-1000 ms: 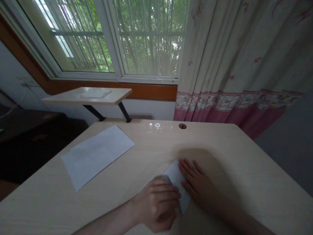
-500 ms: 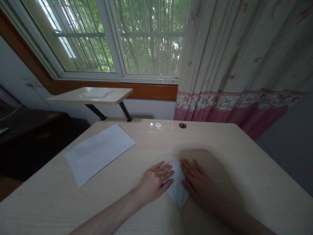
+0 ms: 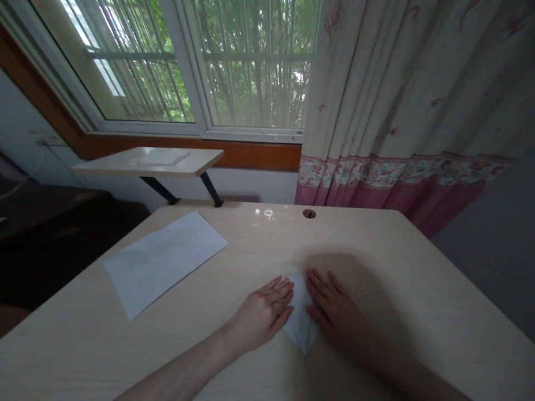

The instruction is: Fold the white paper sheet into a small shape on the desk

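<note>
A small folded white paper (image 3: pixel 300 320), kite-shaped with creases meeting at its near point, lies on the pale wooden desk (image 3: pixel 259 245). My left hand (image 3: pixel 267 309) rests flat on its left edge, fingers extended. On the paper's right edge lies my right hand (image 3: pixel 332 306), palm down with the fingers stretched out. The fingers cover both side edges of the paper, while its middle and near tip show between the hands. Neither hand grips anything.
Larger white sheets (image 3: pixel 167 262) lie at the desk's left. Behind them stands a raised shelf (image 3: pixel 196 165) on black legs. A round cable hole (image 3: pixel 309 214) is near the back edge. A curtain (image 3: pixel 376 172) hangs behind the desk, beside the window.
The whole view has shifted slightly, so things appear a little further left. Both hands keep nearly the same places on the folded paper.
</note>
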### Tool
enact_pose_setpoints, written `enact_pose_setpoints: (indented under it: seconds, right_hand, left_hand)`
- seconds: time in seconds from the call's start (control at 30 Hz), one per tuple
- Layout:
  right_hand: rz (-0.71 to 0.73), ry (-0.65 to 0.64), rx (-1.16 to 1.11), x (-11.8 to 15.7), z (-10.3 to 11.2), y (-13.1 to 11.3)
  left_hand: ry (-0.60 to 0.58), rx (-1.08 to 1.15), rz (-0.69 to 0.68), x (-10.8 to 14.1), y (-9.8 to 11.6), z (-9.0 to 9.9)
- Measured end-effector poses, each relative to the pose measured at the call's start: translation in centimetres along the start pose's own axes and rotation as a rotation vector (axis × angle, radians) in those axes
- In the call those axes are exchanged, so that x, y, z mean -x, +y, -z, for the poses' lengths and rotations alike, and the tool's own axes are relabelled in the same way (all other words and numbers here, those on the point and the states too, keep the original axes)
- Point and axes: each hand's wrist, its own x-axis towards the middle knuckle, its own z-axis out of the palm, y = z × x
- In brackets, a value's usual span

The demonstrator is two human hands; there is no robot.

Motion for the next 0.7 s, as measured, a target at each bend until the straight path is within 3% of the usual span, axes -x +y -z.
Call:
enact_pose_setpoints:
  seconds: [0.13, 0.3, 0.5, 0.7]
  right_hand:
    - [-0.088, 0.034, -0.087, -0.1, 0.2, 0.2]
    - [-0.228, 0.164, -0.212, -0.2, 0.1, 0.8]
    - [-0.292, 0.260, -0.359, -0.6, 0.5, 0.8]
    - [-0.289, 0.210, -0.454, -1.0, 1.2, 0.8]
  left_hand:
    - [0.039, 0.030, 0.021, 0.0, -0.2, 0.0]
    - [0.131, 0.093, -0.012, -0.1, 0.0, 0.5]
    - [0.071, 0.139, -0.019, -0.3, 0.3, 0.8]
    - [0.002, 0.143, 0.009, -0.2, 0.2, 0.5]
